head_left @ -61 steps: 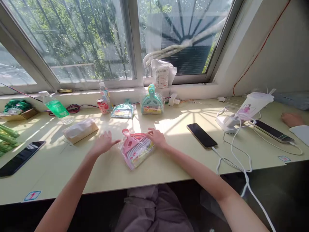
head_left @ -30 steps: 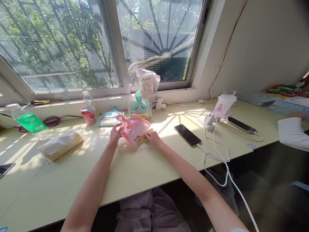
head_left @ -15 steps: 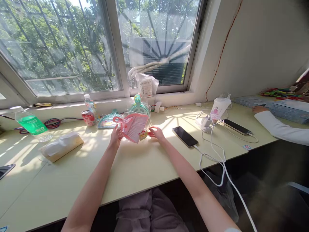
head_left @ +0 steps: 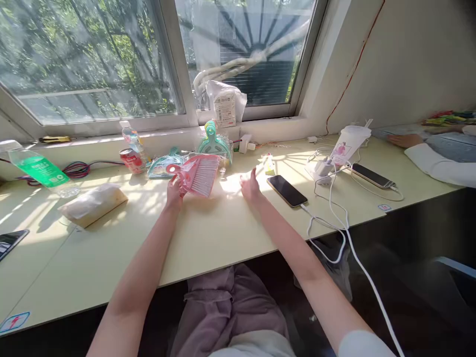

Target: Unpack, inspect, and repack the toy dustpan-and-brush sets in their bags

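My left hand point(head_left: 174, 191) is closed on the handle end of a pink mini brush and dustpan set point(head_left: 199, 174), held tilted just above the pale yellow desk point(head_left: 208, 243). To its right, my right hand point(head_left: 251, 187) pinches a clear plastic wrapper point(head_left: 265, 167) with a small colourful label, drawn away from the pink set toward the black phone point(head_left: 286, 190). The wrapper is washed out by sunlight and hard to trace.
Two teal dustpan sets point(head_left: 165, 166) point(head_left: 213, 141), a red can point(head_left: 130, 159), a green bottle point(head_left: 33, 168) and a tissue pack point(head_left: 92, 203) lie behind and left. White cables point(head_left: 334, 223), a cup point(head_left: 349, 141) and another person's sleeve point(head_left: 435, 166) are right.
I lifted the pink set off the desk with both hands. My right hand has since moved right, taking the clear wrapper with its label off the set. The view swung right, then back a little.
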Tool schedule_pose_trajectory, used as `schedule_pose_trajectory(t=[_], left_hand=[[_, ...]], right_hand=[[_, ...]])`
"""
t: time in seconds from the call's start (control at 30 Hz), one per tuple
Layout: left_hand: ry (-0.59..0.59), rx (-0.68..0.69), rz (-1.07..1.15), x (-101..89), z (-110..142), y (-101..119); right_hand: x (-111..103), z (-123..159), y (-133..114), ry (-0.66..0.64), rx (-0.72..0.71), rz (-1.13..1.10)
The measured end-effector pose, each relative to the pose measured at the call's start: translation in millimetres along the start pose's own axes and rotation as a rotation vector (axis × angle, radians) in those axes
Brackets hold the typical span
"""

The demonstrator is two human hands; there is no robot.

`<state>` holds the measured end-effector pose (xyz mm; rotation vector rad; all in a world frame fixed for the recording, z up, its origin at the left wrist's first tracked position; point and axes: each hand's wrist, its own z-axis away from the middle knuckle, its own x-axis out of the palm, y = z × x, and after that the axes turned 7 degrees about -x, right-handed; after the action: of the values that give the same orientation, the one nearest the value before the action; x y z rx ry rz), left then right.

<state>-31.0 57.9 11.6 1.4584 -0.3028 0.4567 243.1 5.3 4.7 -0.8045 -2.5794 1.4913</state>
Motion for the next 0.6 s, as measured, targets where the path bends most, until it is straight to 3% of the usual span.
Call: schedule_pose_trajectory(t=[0.1,0.2,0.27,0.4,0.47,0.6], left_hand=[[0.0,-0.006,-0.024,3.6,2.6,-3.5],[-0.021,-0.018,-0.082,8.3,8.2,-6.0],[-0.045,-0.016,-0.114,11.0,11.7,-6.9],[-0.088,0.002,-0.11,14.5,16.4,-8.4],[-0.156,-0.033,-0.12,16.2,17.6,-10.2],[-0.333,-0.172,-0.199,17.5,14.3,-10.9]], right_hand=[[27.6,20.5,-15.9,-0.157,0.047,-0.214],[41.7,32.3,-27.5,-0.106,0.022,-0.108],[38.8,31.6,-28.0,-0.083,0.105,-0.069],[25.2,22.0,-19.0,-0.18,0.361,-0.149],[22.1,18.8,-14.8,-0.193,0.355,-0.213],[17.6,14.5,-11.0,-0.091,0.356,-0.324]])
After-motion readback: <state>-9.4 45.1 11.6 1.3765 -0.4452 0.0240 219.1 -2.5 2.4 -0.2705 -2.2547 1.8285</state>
